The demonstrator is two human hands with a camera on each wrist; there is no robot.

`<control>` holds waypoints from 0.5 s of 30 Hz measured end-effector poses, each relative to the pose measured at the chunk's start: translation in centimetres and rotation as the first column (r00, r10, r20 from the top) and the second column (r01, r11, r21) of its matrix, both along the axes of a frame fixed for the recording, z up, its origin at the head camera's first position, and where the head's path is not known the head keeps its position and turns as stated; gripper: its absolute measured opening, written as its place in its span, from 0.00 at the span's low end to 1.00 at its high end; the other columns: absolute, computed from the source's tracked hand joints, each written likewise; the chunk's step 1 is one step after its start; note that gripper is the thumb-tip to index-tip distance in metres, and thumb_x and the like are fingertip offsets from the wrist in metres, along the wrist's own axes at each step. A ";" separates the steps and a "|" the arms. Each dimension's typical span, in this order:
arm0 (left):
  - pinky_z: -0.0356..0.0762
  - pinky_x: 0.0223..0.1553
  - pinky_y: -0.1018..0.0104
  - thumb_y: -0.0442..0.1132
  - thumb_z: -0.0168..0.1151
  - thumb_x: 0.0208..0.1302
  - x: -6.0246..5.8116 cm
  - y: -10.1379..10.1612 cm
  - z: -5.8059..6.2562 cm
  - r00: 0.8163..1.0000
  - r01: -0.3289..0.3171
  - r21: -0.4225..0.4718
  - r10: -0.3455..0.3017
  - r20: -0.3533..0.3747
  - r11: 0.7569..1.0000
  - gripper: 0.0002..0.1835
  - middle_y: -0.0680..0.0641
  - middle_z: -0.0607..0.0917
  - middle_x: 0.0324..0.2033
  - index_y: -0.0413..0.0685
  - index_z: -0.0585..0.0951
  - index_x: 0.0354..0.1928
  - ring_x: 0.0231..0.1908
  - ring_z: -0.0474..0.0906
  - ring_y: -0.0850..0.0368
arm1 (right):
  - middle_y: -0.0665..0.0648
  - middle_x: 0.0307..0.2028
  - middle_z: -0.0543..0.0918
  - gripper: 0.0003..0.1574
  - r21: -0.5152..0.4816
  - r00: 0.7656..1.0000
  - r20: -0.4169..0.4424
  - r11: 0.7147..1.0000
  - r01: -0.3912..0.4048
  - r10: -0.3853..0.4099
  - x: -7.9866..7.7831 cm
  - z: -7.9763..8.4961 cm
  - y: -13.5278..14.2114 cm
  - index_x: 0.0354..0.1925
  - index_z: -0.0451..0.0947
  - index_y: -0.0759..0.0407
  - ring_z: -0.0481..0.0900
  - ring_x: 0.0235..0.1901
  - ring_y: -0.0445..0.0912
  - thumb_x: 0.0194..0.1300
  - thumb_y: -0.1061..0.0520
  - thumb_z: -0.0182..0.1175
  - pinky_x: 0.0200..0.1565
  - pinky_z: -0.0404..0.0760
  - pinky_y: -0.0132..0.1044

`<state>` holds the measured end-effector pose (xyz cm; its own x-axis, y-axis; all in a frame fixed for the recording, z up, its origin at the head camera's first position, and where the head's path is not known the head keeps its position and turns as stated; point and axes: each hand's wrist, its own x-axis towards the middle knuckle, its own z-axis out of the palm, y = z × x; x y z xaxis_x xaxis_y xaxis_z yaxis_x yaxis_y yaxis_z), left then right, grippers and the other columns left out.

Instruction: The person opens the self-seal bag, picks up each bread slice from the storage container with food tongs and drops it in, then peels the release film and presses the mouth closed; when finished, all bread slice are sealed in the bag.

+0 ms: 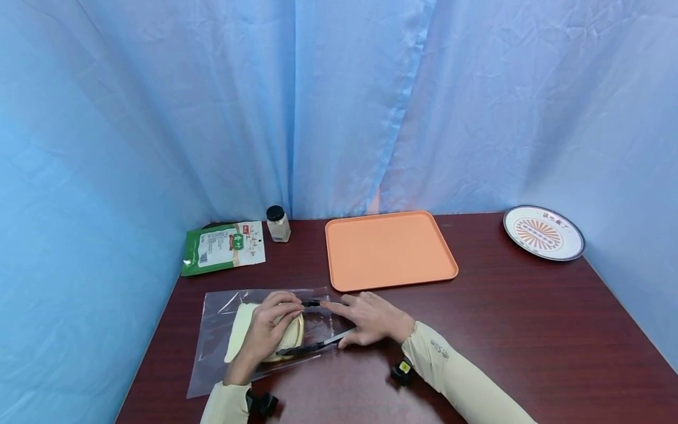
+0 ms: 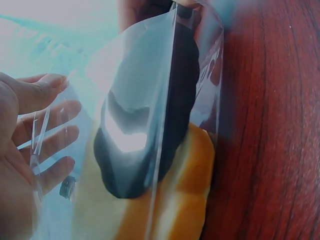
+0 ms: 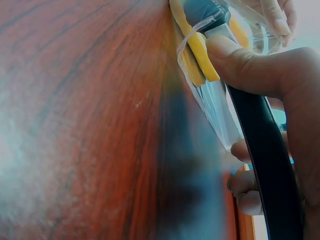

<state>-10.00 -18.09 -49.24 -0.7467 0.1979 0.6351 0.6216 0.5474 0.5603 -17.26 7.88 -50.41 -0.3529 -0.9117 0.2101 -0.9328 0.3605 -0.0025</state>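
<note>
A clear plastic bag (image 1: 198,377) lies on the table at the left, with pale bread slices (image 1: 241,331) inside. My left hand (image 1: 271,327) is above the bread, thumb and forefinger pinching the bag's film. In the left wrist view its other fingers (image 2: 62,135) are spread behind the film. My right hand (image 1: 373,318) grips a pair of tongs (image 1: 302,350) at the bag's right end, thumb on one arm and fingers on the other. The tongs' black scalloped heads stand apart inside the bag, one lying over the brown-crusted bread (image 2: 192,170) in the left wrist view.
An orange tray (image 1: 389,250) lies behind the right hand. At the back left are a green and white packet (image 1: 223,247) and a black-capped jar (image 1: 278,225). A patterned plate (image 1: 544,232) sits at the far right. Blue curtains (image 1: 339,106) surround the table.
</note>
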 end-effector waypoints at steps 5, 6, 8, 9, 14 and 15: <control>0.77 0.51 0.73 0.23 0.69 0.55 -0.1 0.0 0.1 1.000 0.009 -0.002 -0.009 -0.010 1.000 0.09 0.46 0.87 0.37 0.41 0.89 0.35 0.44 0.82 0.51 | 0.52 0.41 0.82 0.59 -0.006 1.000 -0.015 1.000 0.015 -0.015 -0.1 -0.3 0.1 0.73 0.65 0.49 0.75 0.22 0.41 0.54 0.19 0.61 0.27 0.76 0.34; 0.77 0.51 0.73 0.23 0.69 0.56 -0.1 0.0 0.1 1.000 0.008 -0.003 -0.008 -0.009 1.000 0.09 0.46 0.87 0.37 0.42 0.89 0.36 0.44 0.82 0.51 | 0.52 0.41 0.83 0.60 -0.007 1.000 -0.016 1.000 0.017 -0.017 -0.2 -0.4 0.1 0.73 0.65 0.49 0.75 0.22 0.41 0.53 0.19 0.61 0.27 0.76 0.34; 0.77 0.51 0.73 0.23 0.69 0.56 -0.1 0.0 0.1 1.000 0.007 -0.003 -0.007 -0.005 1.000 0.09 0.47 0.87 0.37 0.42 0.89 0.36 0.44 0.82 0.51 | 0.52 0.43 0.83 0.60 -0.009 1.000 -0.012 1.000 0.018 -0.018 -0.2 -0.3 0.1 0.73 0.65 0.50 0.74 0.22 0.41 0.53 0.19 0.61 0.27 0.76 0.34; 0.77 0.51 0.74 0.23 0.69 0.56 -0.1 0.0 0.0 1.000 0.007 -0.002 -0.007 -0.003 1.000 0.09 0.47 0.87 0.37 0.42 0.89 0.36 0.44 0.82 0.52 | 0.53 0.44 0.83 0.61 -0.008 1.000 -0.008 1.000 0.019 -0.019 -0.1 -0.3 0.1 0.73 0.65 0.50 0.74 0.22 0.41 0.53 0.18 0.61 0.27 0.76 0.34; 0.77 0.50 0.75 0.23 0.69 0.55 -0.2 -0.1 -0.1 1.000 0.009 0.000 -0.009 -0.003 1.000 0.09 0.46 0.87 0.37 0.41 0.89 0.36 0.44 0.82 0.52 | 0.54 0.49 0.84 0.62 0.006 0.999 0.012 0.999 0.035 -0.035 0.0 -0.1 -0.1 0.74 0.64 0.50 0.78 0.25 0.42 0.51 0.18 0.62 0.30 0.78 0.36; 0.77 0.50 0.75 0.23 0.69 0.55 -0.1 -0.1 -0.2 1.000 0.008 0.000 -0.008 -0.002 1.000 0.09 0.47 0.87 0.37 0.41 0.89 0.36 0.44 0.82 0.52 | 0.54 0.49 0.84 0.63 0.010 0.999 0.013 0.999 0.041 -0.041 0.0 0.0 -0.1 0.74 0.64 0.50 0.79 0.26 0.43 0.51 0.18 0.62 0.31 0.79 0.36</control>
<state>-10.15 -18.22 -49.40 -0.7441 0.2036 0.6362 0.6267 0.5428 0.5592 -17.23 7.79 -50.37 -0.3928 -0.8984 0.1966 -0.9171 0.3985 -0.0111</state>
